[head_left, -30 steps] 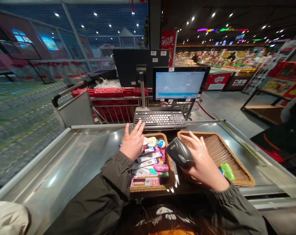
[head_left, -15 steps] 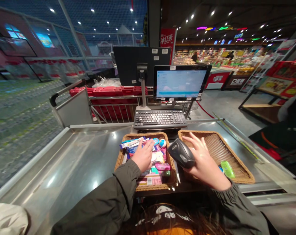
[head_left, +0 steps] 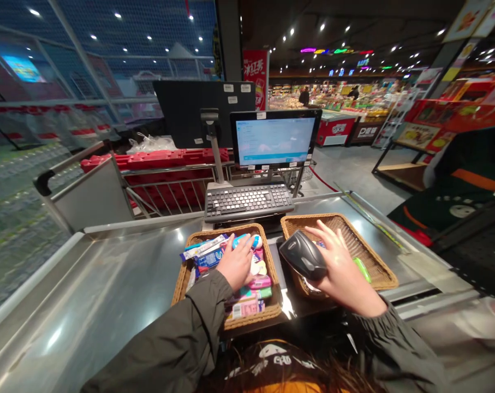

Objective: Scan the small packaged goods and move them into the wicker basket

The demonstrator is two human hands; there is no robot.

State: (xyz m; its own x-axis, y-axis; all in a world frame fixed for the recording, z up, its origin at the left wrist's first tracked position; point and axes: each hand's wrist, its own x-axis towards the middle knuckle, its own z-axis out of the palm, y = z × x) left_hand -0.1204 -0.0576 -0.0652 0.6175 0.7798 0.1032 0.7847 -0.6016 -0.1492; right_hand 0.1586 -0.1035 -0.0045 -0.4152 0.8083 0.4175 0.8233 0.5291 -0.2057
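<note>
The left hand (head_left: 238, 263) lies flat and open on small packets (head_left: 204, 256) in the left wicker basket (head_left: 255, 322). It is not pinching anything. The right hand (head_left: 345, 271) holds a black barcode scanner (head_left: 302, 255) above the right wicker basket (head_left: 378, 273), with its top fingers spread. A green packet (head_left: 362, 269) lies in that basket, just past the fingers. The two baskets sit side by side on a steel counter (head_left: 87, 289), with a thin gap between them. A keyboard (head_left: 247, 202) is close behind them. The counter has lots of open room at the lower left of the view.
</note>
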